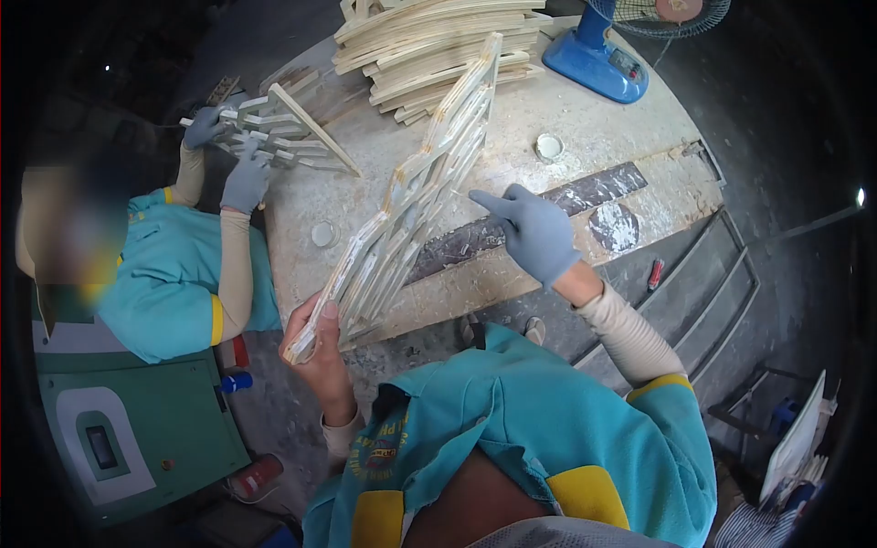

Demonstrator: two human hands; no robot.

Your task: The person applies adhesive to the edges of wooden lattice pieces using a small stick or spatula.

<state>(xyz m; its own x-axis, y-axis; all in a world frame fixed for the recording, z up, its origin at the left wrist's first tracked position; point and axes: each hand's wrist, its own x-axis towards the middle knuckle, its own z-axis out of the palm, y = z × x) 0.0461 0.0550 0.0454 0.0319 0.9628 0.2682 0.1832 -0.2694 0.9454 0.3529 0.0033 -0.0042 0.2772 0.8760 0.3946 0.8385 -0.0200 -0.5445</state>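
Note:
My bare left hand (316,334) grips the lower end of a slatted wooden frame (395,205). The frame is tilted up over the table, its far end reaching toward the stacked wood, with white smears along its bars. To the right of the frame is my right hand (536,235) in a grey glove, index finger stretched toward the slats and the other fingers partly curled. Nothing shows in that hand, and a small gap seems to separate the fingertip from the frame. A small round tub of white paste (549,148) sits beyond it on the table.
Curved wooden pieces (438,50) are stacked at the back of the worktable (356,123). A blue fan (596,64) stands at the back right. On the left, a co-worker's gloved hands (245,178) hold another wooden frame (290,137). A metal rack (708,297) is at the right.

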